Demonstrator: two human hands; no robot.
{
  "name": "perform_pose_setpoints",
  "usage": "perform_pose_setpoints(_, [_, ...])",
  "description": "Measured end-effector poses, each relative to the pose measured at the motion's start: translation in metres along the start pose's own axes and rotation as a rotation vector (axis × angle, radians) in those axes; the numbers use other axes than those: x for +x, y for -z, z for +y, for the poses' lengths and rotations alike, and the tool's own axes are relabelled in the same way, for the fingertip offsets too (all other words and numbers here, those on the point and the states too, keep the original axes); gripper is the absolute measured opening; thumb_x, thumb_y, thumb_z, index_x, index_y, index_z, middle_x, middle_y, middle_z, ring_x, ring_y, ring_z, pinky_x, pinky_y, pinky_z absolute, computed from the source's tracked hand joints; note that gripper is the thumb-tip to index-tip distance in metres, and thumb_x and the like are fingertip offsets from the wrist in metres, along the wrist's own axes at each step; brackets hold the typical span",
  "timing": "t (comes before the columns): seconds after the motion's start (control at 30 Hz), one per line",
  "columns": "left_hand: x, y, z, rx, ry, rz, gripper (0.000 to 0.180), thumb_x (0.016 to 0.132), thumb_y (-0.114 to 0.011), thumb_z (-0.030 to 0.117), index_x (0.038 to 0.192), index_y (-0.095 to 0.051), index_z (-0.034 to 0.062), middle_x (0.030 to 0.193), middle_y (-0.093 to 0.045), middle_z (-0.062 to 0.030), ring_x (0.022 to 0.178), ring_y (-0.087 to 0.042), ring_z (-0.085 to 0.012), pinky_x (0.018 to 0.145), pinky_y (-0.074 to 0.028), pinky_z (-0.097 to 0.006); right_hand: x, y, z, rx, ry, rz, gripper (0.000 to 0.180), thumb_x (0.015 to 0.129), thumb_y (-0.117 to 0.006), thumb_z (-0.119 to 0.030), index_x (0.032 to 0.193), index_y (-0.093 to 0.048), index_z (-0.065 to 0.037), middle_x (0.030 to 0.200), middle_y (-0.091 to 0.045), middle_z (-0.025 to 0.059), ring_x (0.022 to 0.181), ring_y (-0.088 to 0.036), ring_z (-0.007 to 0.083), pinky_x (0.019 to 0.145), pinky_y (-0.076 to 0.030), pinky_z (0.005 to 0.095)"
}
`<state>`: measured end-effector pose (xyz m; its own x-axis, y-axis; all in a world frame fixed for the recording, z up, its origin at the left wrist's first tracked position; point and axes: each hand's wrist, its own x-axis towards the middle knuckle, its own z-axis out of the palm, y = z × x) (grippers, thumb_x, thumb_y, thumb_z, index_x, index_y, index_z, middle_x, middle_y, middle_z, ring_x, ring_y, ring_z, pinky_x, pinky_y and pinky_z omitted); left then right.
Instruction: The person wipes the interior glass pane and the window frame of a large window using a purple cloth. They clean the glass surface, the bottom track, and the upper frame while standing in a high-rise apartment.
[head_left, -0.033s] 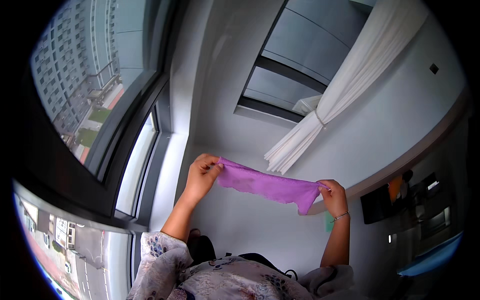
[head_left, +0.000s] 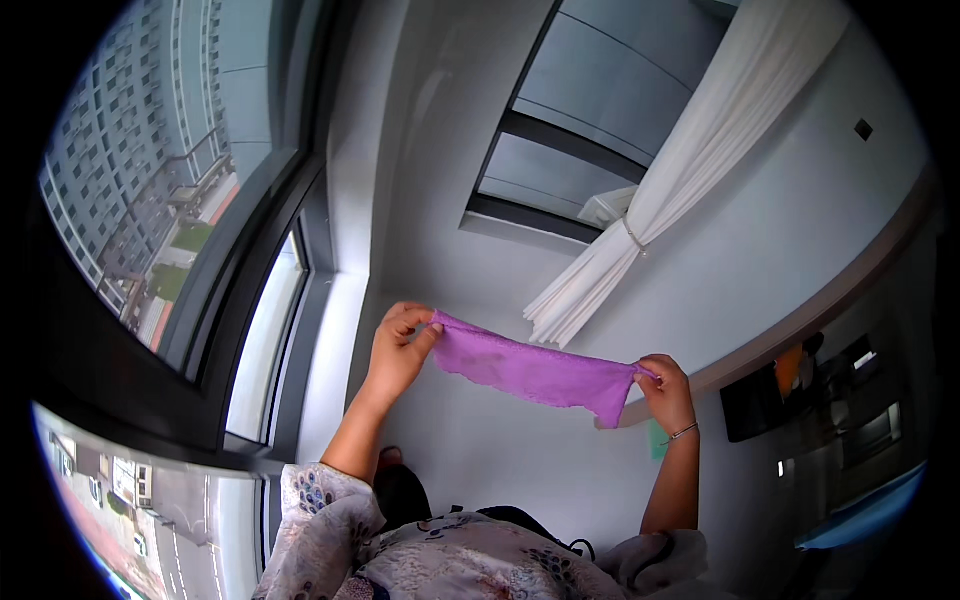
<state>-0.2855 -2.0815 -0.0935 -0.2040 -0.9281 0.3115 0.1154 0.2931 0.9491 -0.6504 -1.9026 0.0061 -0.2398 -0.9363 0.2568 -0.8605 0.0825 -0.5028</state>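
A purple cloth [head_left: 530, 372] is stretched between my two hands in mid-air, its upper edge sloping down to the right and its lower edge hanging loose and wavy. My left hand [head_left: 402, 345] pinches the upper left corner between thumb and fingers. At the other end, my right hand [head_left: 665, 392], with a thin bracelet [head_left: 683, 433] at the wrist, grips the upper right corner. A fold hangs down just beside the right fingers.
A large dark-framed window [head_left: 265, 330] stands close on the left. Beyond my hands are a white tied curtain [head_left: 640, 200] and a second window [head_left: 560, 165]. A brown-edged surface [head_left: 790, 325] curves along the right, near dark objects and a blue item [head_left: 865, 512].
The room has shifted slightly left in the picture. Both hands keep their hold on the purple cloth, which looks almost the same.
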Motion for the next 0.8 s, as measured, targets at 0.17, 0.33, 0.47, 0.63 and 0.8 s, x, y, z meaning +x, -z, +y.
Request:
perform_pose_setpoints(0.17, [0.111,-0.022,0.008,-0.258,-0.013,-0.127,0.011,0.091,-0.064,0.006,0.098,-0.071,0.0003,0.124,-0.062,-0.0107,0.101,-0.059,-0.0151,0.092,-0.047,-0.03,0.055,0.012,0.031,0.803,-0.27,0.073,0.016,0.095,-0.06,-0.009,0.103,-0.066,0.003,0.096,-0.068,0.0056,0.089,-0.063,0.0137,0.083,-0.05,0.0283])
perform_pose_setpoints(0.33, [0.212,-0.03,0.003,-0.206,-0.083,-0.195,0.014,0.099,-0.058,0.014,0.098,-0.065,0.0015,0.112,-0.067,-0.0093,0.094,-0.059,-0.0126,0.089,-0.047,-0.029,0.143,-0.014,0.055,1.197,-0.207,0.281,0.021,0.101,-0.055,-0.022,0.098,-0.061,-0.002,0.093,-0.066,0.0041,0.083,-0.062,0.0132,0.079,-0.05,0.0294])
perform_pose_setpoints(0.47, [0.265,-0.027,-0.022,-0.031,-0.087,-0.171,0.026,0.105,-0.049,0.024,0.096,-0.059,0.0023,0.086,-0.06,-0.0001,0.078,-0.051,-0.008,0.075,-0.044,-0.025,0.216,-0.057,0.05,1.404,-0.187,0.185,0.022,0.103,-0.05,-0.022,0.095,-0.058,-0.004,0.089,-0.063,0.0024,0.081,-0.06,0.0122,0.073,-0.049,0.0292])
perform_pose_setpoints(0.63, [0.314,-0.012,-0.04,0.071,-0.071,-0.02,0.026,0.106,-0.047,0.026,0.091,-0.053,0.0044,0.077,-0.048,0.0039,0.072,-0.043,-0.006,0.066,-0.039,-0.022,0.287,-0.082,0.057,1.434,-0.142,0.123,0.023,0.103,-0.051,-0.022,0.099,-0.059,-0.001,0.095,-0.065,0.0045,0.088,-0.061,0.014,0.079,-0.05,0.029])
perform_pose_setpoints(0.8, [0.35,-0.013,-0.02,-0.583,0.211,0.022,0.024,0.105,-0.048,0.03,0.097,-0.053,0.008,0.078,-0.054,0.0016,0.074,-0.054,-0.008,0.07,-0.046,-0.022,0.362,-0.081,0.051,1.524,-0.082,0.103,0.021,0.102,-0.054,-0.023,0.104,-0.063,-0.004,0.096,-0.066,0.0029,0.088,-0.063,0.0142,0.079,-0.052,0.0285])
